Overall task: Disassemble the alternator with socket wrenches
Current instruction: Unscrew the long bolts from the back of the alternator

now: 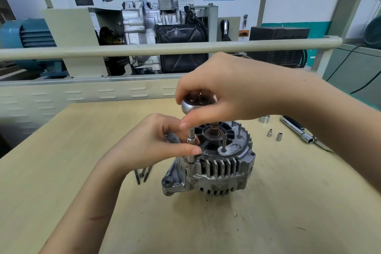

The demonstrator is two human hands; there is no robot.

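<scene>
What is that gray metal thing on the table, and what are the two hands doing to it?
The picture comes from a camera worn on a person's head, looking down at their own hands. The gray ribbed thing is an alternator, a car part that makes electricity. It stands on a tan table. The person is taking it apart.

The right hand grips the round silver knob of a socket driver, a tool for turning bolts. Its thin shaft reaches down to the alternator's left edge. The left hand pinches that shaft to steady it.

Also on the table: some long bolts lying left of the alternator, three loose sockets to the right, and a wrench handle beside them. Behind the table stand big machines and a wall chart.
</scene>
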